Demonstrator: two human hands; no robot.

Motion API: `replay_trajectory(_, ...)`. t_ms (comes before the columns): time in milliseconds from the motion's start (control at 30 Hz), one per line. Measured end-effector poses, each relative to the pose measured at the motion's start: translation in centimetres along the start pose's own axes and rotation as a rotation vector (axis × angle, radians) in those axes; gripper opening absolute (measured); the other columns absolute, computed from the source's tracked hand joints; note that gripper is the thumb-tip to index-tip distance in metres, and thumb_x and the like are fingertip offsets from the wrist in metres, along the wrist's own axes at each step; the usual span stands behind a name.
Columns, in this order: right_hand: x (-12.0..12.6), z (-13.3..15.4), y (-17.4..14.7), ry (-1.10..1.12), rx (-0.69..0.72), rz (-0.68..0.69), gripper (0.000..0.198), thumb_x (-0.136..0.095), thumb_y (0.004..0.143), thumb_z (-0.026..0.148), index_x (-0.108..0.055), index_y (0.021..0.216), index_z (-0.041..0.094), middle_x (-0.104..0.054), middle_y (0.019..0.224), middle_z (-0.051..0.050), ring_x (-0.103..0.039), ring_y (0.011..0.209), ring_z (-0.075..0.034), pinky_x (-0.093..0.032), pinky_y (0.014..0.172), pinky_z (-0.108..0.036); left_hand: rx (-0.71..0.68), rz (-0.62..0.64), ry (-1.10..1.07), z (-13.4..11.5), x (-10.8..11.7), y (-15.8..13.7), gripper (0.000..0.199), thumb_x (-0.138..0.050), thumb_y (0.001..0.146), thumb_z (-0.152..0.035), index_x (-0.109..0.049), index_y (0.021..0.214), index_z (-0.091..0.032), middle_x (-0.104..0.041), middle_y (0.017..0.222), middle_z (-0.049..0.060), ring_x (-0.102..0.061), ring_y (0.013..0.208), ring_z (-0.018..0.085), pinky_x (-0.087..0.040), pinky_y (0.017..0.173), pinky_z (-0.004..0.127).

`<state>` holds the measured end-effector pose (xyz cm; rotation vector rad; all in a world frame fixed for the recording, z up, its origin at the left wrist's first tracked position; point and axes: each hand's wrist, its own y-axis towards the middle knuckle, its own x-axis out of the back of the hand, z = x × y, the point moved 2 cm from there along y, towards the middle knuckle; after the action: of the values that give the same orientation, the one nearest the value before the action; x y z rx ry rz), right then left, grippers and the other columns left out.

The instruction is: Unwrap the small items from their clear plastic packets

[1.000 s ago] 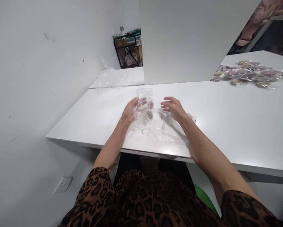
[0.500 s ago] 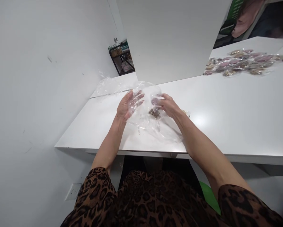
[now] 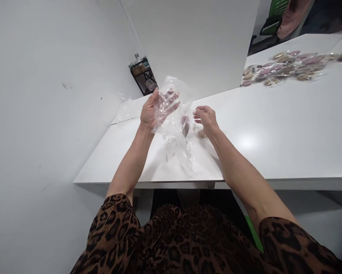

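My left hand (image 3: 150, 110) holds up a clear plastic bag (image 3: 172, 125); its spread fingers show through the film. A dark reddish-brown piece (image 3: 185, 126) shows at the bag's right side; I cannot tell what it is. Just right of the bag, my right hand (image 3: 206, 117) hangs with fingers bent and apart, nothing visible in them. A small light-brown piece (image 3: 202, 133) lies under its wrist, partly hidden. The bag's lower part trails down toward the front of the white table (image 3: 108, 160).
Several wrapped pink and brown pieces (image 3: 288, 70) lie in a pile at the back right. More clear plastic (image 3: 123, 110) rests at the back left by the wall. A white panel (image 3: 199, 45) stands behind the table. Beyond, a person's arm (image 3: 292, 21) shows.
My left hand has risen, lifting the bag. My right hand has come away from the piece at the bag and moved slightly right. The view has shifted slightly.
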<state>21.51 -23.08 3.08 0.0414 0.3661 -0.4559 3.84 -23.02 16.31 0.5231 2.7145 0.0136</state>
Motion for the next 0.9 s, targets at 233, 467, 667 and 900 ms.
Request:
replay_trajectory(233, 1.9, 0.6, 1.8, 0.106, 0.119, -0.212, 0.009, -0.059, 0.087, 0.03, -0.055, 0.088, 0.022, -0.064, 0.087, 0.0, -0.055, 0.077, -0.012, -0.047, 0.068, -0.025, -0.15, -0.009, 0.247, -0.6, 0.6, 3.0, 0.039, -0.054, 0.101, -0.057, -0.066, 0.118, -0.023, -0.075, 0.121, 0.006, -0.069, 0.128, 0.028, -0.059, 0.103, 0.039)
replay_trajectory(467, 2.6, 1.0, 2.2, 0.096, 0.182, -0.228, 0.012, -0.061, 0.091, 0.032, -0.054, 0.087, 0.023, -0.064, 0.09, 0.0, -0.057, 0.082, -0.013, -0.049, 0.073, -0.026, -0.263, 0.0, 0.289, -1.6, 1.0, 4.1, 0.037, -0.05, 0.104, -0.054, -0.065, 0.111, -0.021, -0.074, 0.116, 0.006, -0.07, 0.127, 0.028, -0.059, 0.103, 0.041)
replay_trajectory(667, 2.7, 0.9, 2.4, 0.078, 0.194, -0.202, 0.02, -0.062, 0.092, 0.042, -0.056, 0.092, 0.023, -0.067, 0.096, -0.002, -0.059, 0.084, -0.013, -0.049, 0.069, -0.025, -0.447, -0.077, 0.225, -4.5, 0.9, 3.6, 0.038, -0.037, 0.108, -0.05, -0.064, 0.105, -0.024, -0.072, 0.125, 0.004, -0.066, 0.132, 0.023, -0.058, 0.107, 0.038)
replay_trajectory(900, -0.6, 1.8, -0.9, 0.072, 0.294, 0.37, 0.062, -0.081, 0.071, 0.065, -0.059, 0.115, 0.028, -0.07, 0.109, -0.003, -0.064, 0.095, -0.017, -0.052, 0.066, -0.024, -0.461, -0.089, 0.087, -4.4, 1.1, 1.6, 0.042, -0.026, 0.113, -0.038, -0.063, 0.103, -0.023, -0.073, 0.125, -0.001, -0.055, 0.143, 0.014, -0.055, 0.115, 0.033)
